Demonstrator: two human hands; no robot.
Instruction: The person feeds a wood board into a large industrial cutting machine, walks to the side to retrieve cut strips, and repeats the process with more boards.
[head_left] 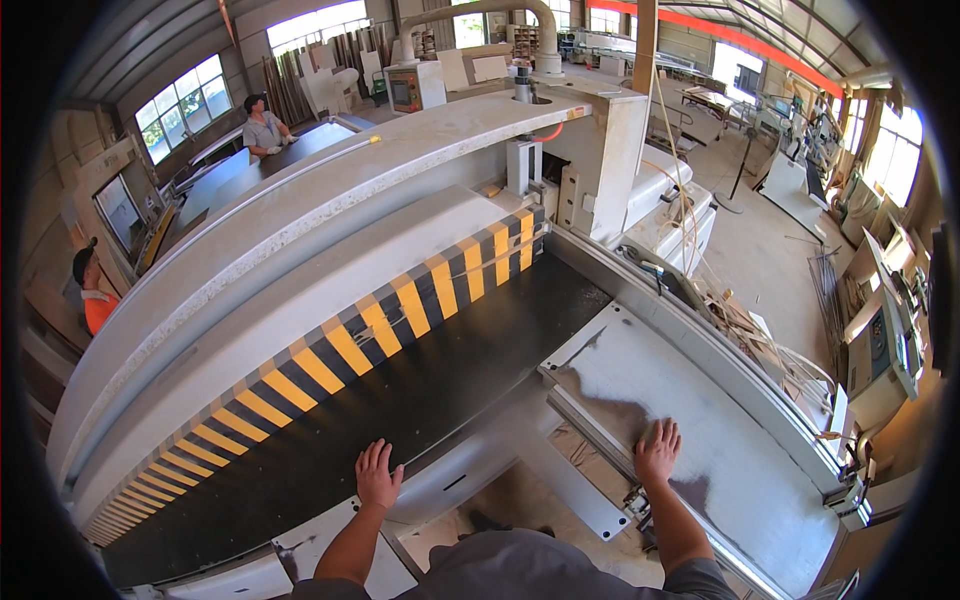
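I stand at a large panel saw. My left hand (pixel 379 474) lies at the near edge of its long black bed (pixel 430 385), palm down, fingers loosely stretched and holding nothing. On the grey metal side table (pixel 740 440), to the right, rests my right hand (pixel 657 450), also flat, with nothing in it. The side table's grey finish is worn to dark patches beside that hand. Beyond the bed runs a black-and-yellow striped guard (pixel 345 350), under a long pale beam (pixel 300 225).
A raised fence rail (pixel 700 345) borders the side table's right edge. Offcuts and strips lie in a heap (pixel 755 335) past it. A control panel (pixel 885 345) stands at far right. One person (pixel 264 132) works at a dark sheet beyond the beam; another in orange (pixel 95 300) is at left.
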